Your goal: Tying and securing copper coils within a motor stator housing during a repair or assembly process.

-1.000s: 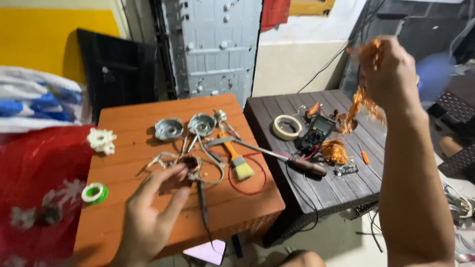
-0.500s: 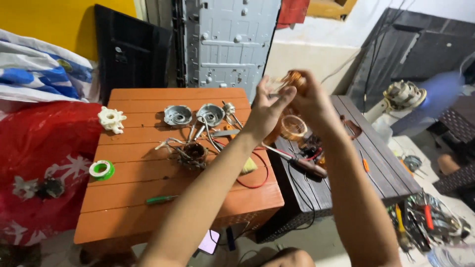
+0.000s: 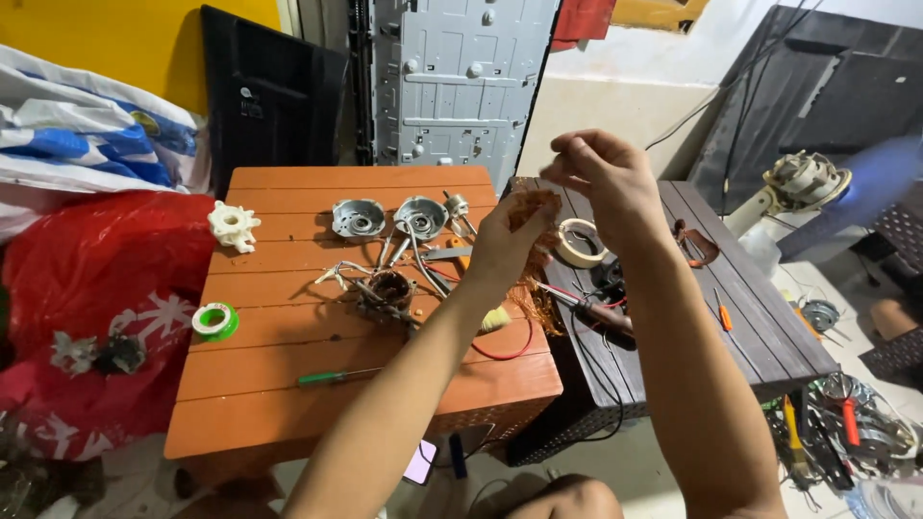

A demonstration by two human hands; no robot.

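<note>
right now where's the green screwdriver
Head view: the green screwdriver lies flat near the orange table's front edge, left of the person's left forearm, below the green tape roll.

1. We hold a tangle of copper wire (image 3: pixel 535 207) up above the tables, near where the orange one meets the dark one.
2. The tangle is thin, orange-brown and frizzy, with no neat coil shape left.
3. Our left hand (image 3: pixel 508 238) grips its upper part, and loose strands hang down below it toward the tabletop.
4. Our right hand (image 3: pixel 604 176) pinches at something very fine just above the tangle; whether it is a single strand we cannot tell.
</note>
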